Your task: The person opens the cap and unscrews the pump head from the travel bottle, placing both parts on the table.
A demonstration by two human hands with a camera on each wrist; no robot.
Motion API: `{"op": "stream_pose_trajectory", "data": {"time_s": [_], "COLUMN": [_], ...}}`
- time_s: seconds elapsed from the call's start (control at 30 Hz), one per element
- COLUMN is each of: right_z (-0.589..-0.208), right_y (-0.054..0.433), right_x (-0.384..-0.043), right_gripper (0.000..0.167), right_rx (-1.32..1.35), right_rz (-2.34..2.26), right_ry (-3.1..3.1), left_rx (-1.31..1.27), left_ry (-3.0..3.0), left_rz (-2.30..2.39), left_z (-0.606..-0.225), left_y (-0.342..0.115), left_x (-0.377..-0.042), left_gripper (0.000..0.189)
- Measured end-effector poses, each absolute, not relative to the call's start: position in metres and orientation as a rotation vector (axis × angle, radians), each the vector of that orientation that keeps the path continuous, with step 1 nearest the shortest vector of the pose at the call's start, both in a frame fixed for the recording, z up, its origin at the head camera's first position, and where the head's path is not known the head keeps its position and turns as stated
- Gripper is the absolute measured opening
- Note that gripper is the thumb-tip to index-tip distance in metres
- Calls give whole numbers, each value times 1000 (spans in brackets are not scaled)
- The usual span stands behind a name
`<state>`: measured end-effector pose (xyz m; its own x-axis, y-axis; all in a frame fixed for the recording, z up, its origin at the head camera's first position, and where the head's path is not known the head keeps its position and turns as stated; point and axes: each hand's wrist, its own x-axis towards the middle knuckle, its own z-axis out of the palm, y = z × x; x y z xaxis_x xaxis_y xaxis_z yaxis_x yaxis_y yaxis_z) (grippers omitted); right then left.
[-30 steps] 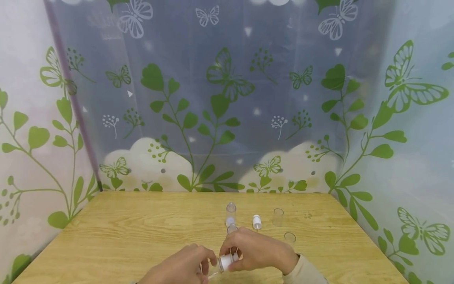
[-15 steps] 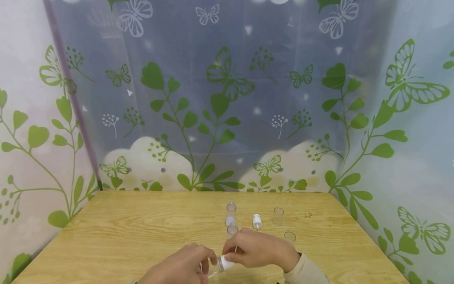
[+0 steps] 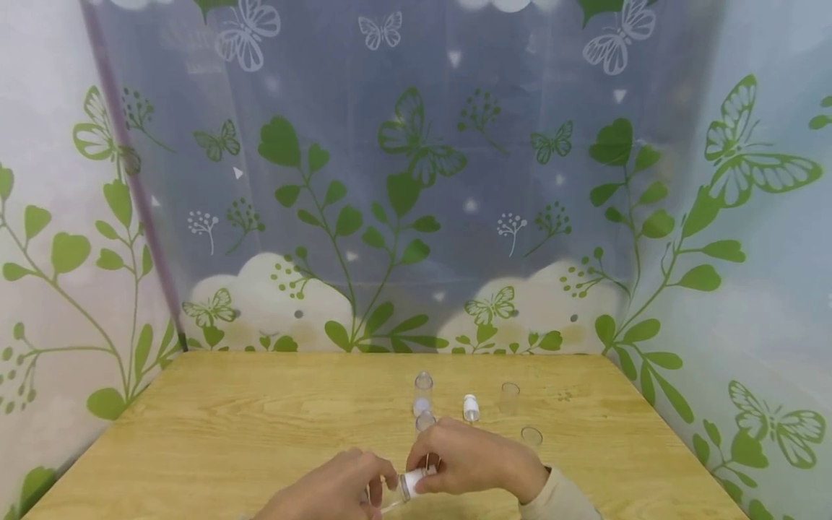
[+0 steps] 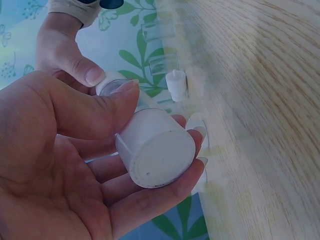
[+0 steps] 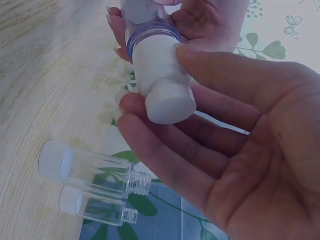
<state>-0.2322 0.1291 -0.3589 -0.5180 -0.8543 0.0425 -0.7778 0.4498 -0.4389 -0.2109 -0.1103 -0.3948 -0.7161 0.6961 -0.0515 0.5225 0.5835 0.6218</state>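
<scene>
My left hand (image 3: 331,487) holds a clear bottle with a white base (image 4: 159,152), tilted above the table. Thumb and fingers wrap the bottle's body in the left wrist view. At its other end, my right hand (image 3: 471,458) pinches the white pump top (image 5: 160,65), which sits on the bottle's neck. The thumb presses one side and the fingertips lie along the other. Beyond the right hand stand two more clear bottles, a larger one (image 5: 95,170) and a smaller one (image 5: 100,206), both with open threaded necks in the right wrist view.
On the wooden table (image 3: 260,426), a loose white pump top (image 3: 471,409) stands right of the bottles. Two clear cylindrical covers, one farther back (image 3: 510,397) and one nearer (image 3: 531,435), stand beyond it. A patterned curtain (image 3: 416,217) encloses the back and sides.
My right fingers have shifted about the pump top, turning over it and then back. The left hand and its bottle have stayed nearly still, as have the things on the table.
</scene>
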Motion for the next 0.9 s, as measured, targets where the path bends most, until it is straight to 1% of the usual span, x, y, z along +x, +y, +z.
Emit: {"op": "stream_pose_trajectory", "data": {"time_s": [0.23,0.47,0.77,0.9], "right_z": [-359,-363,-362,-361], "right_y": [130,133,135,134], "right_x": [-232,-236,-236,-235], "right_gripper": [14,22,22,20], "right_rx": [-1444,-1454,-1467,-1453], "right_rz": [-616,-667,-645,-619], "right_ry": [2505,2439,2417,2441], "left_rx": [991,982,959,961], "left_ry": [2529,2517,2515,2516], "left_rz": [857,864,878,872], "left_z": [-395,-395,-395,-396], "left_y": [-111,-110,-110,-111], "left_x": [-211,-211,-212,-212], "left_gripper": [24,22,22,22]}}
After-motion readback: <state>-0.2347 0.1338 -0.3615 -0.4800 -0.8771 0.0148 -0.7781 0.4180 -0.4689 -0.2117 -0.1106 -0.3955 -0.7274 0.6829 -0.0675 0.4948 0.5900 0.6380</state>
